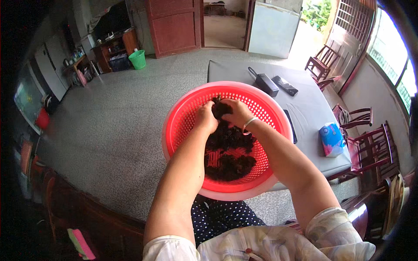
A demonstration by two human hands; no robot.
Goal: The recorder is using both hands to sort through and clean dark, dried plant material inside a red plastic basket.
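A round red plastic colander (183, 107) with a paler rim lies before me, its right part over a grey-covered table. Dark, crumpled clumps (232, 166), of a material I cannot identify, lie on its perforated bottom. My left hand (207, 118) and my right hand (237, 112) hold one dark clump (221, 109) between them over the far half of the colander. A light-coloured bangle (249, 125) circles my right wrist. The undersides of the fingers are hidden by the hands and the clump.
On the grey-covered table (313, 130) lie a dark case with a strap (267, 84), a black phone (284, 85) and a blue tissue pack (331, 139). Wooden chairs (375, 150) stand along its right side. A green basket (137, 60) stands on the floor at the back left.
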